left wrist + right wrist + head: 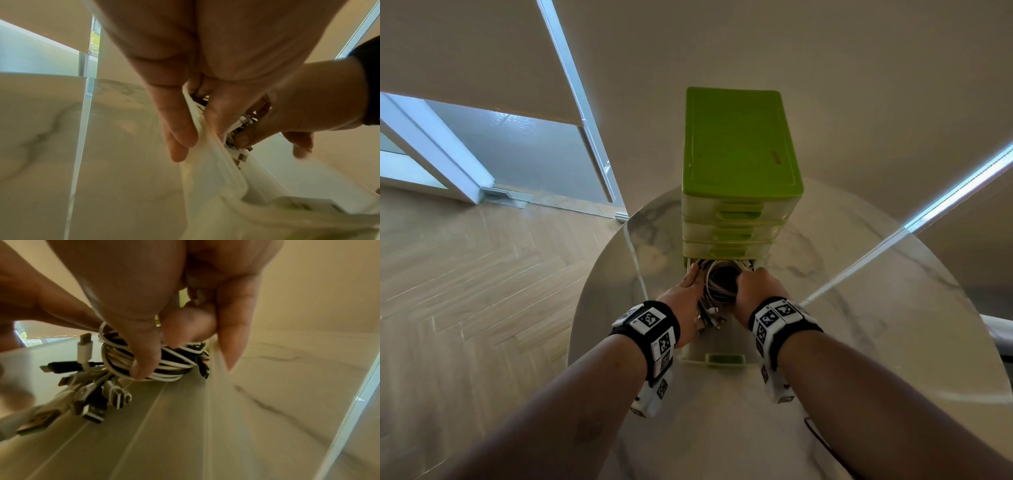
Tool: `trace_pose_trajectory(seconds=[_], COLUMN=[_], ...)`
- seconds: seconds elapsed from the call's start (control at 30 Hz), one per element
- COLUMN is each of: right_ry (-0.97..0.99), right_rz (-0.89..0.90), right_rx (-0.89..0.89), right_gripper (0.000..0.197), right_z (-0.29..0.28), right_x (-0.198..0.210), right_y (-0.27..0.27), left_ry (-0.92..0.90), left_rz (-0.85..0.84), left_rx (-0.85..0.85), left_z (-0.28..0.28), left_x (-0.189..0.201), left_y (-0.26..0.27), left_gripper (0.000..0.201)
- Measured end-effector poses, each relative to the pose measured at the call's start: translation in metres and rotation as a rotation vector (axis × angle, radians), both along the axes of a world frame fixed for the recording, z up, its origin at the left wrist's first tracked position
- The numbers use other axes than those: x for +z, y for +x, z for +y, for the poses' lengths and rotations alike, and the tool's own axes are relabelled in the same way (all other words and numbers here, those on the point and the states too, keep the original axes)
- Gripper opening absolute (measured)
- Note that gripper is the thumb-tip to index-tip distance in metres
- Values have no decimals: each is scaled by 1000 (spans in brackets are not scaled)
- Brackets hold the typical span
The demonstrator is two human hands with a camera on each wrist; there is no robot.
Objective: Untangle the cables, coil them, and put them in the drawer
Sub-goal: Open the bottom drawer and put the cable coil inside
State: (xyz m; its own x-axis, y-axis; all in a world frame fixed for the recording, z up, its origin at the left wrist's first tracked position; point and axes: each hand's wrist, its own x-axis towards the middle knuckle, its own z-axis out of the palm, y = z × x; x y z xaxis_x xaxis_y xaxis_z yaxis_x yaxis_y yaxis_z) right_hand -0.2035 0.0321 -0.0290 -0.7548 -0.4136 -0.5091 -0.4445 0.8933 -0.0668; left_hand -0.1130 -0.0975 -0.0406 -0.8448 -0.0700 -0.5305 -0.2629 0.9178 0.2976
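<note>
A coil of white and black cables (719,284) lies in the pulled-out bottom drawer (725,359) of a green drawer unit (739,137). My right hand (756,284) grips the coil's right side. In the right wrist view its thumb (144,363) and curled fingers close round the coil (174,369), and one finger lies outside the drawer wall (218,369). My left hand (685,294) is at the coil's left side. It pinches the drawer's left wall (216,162), thumb (218,113) inside against the cables and a finger (179,138) outside. The loose plugs (92,394) fan out toward the drawer front.
The unit stands on a round marble table (859,308) with three upper drawers shut. A thin black cable (815,431) lies on the table by my right forearm. The table edge drops to a wooden floor (465,291) on the left, and a wall is close behind.
</note>
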Motion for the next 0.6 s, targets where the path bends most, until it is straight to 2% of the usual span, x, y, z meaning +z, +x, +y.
trace_pose_trajectory(seconds=[0.17, 0.27, 0.33, 0.4, 0.43, 0.5, 0.53, 0.6], right_ry=[22, 18, 9, -124, -200, -235, -215, -153], right_rz=[-24, -60, -91, -129, -119, -71, -47, -41], right_rx=[51, 121, 169, 89, 67, 86, 114, 196], right_gripper=[25, 34, 47, 62, 65, 66, 67, 74], right_z=[1, 8, 15, 24, 29, 40, 45, 56], right_x=[2, 8, 15, 27, 34, 48, 52, 53], right_y=[0, -3, -6, -5, -3, 9, 17, 38], left_ry=[39, 108, 105, 99, 91, 81, 96, 108], left_rz=[35, 152, 328, 593, 749, 1008, 1070, 976], left_rx=[25, 152, 343, 530, 570, 507, 423, 222], left_z=[4, -2, -16, -32, -40, -51, -54, -58], left_x=[9, 36, 63, 99, 116, 154, 171, 195], left_y=[5, 10, 10, 6, 2, -13, -23, -48], left_gripper=[99, 82, 58, 33, 26, 29, 36, 54])
